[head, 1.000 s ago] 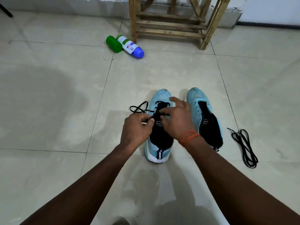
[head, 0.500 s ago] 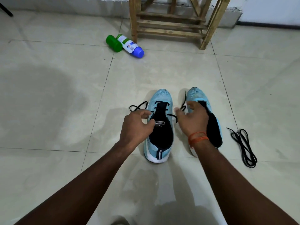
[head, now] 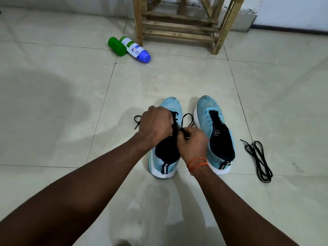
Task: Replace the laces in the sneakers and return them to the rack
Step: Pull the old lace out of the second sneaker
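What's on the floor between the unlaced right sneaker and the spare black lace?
Nothing: in the head view, bare tile separates the right sneaker from the spare lace, with only a grout line running through.

Two bare arms come in from the near edge, one from the left and one from the right. No sleeves show on them at all, right down to the bottom of the view. The left hand [head: 155, 126] has nothing on it: no ring, no watch, no glove. The right hand [head: 193, 143] is bare too. Around the right wrist there is a thin orange thread band [head: 197, 163], wound round a few times, with a small loose end hanging down on the near side
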